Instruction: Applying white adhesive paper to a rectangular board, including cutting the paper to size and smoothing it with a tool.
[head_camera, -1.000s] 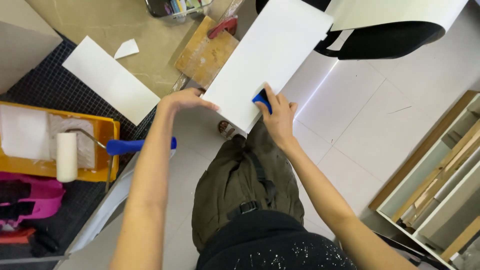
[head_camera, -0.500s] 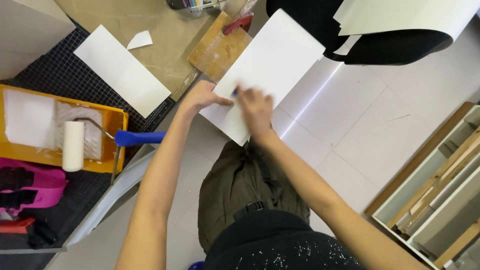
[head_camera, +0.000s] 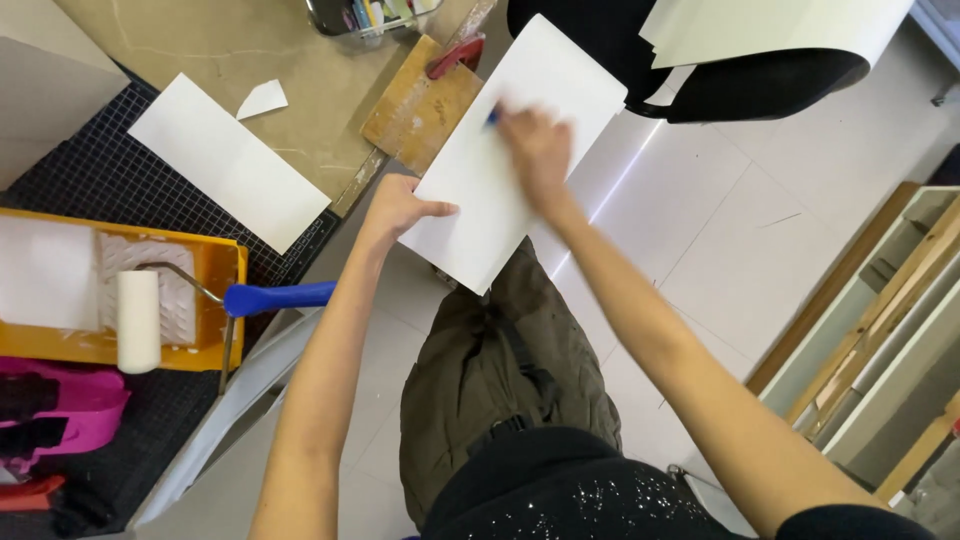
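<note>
Fingers, left hand (head_camera: 398, 207): we record them clamped on the near left edge of the white sheet (head_camera: 520, 150), thumb lying on top and the rest curled beneath. Fingers, right hand (head_camera: 538, 148): blurred, pressed down on the upper half of the same sheet, closed over a small blue tool (head_camera: 492, 117) of which only a sliver shows at the fingertips.

White sheet: held tilted above our lap, its far corner overlapping the wooden board (head_camera: 420, 102).

Wooden board: just left of the sheet, on the edge of the tan worktop (head_camera: 200, 40); a red-handled tool (head_camera: 455, 55) lies on its far end.

Second white sheet (head_camera: 228, 160): well left of the held sheet, flat on the worktop, with a small torn scrap (head_camera: 262, 99) beside it.

Yellow tray (head_camera: 110, 300): far left of the held sheet, with a white roller (head_camera: 138, 320) across it, its blue handle (head_camera: 278, 296) pointing towards us.

Black chair (head_camera: 720, 70): right of the held sheet, carrying a cream sheet (head_camera: 770, 30).

Step in hand, as we judge it: smoothing or scraping the sheet's surface with the blue tool while the left hand steadies it. The next stroke calls for an unslackened left grip and even pressure, so the unsupported sheet does not bend.
</note>
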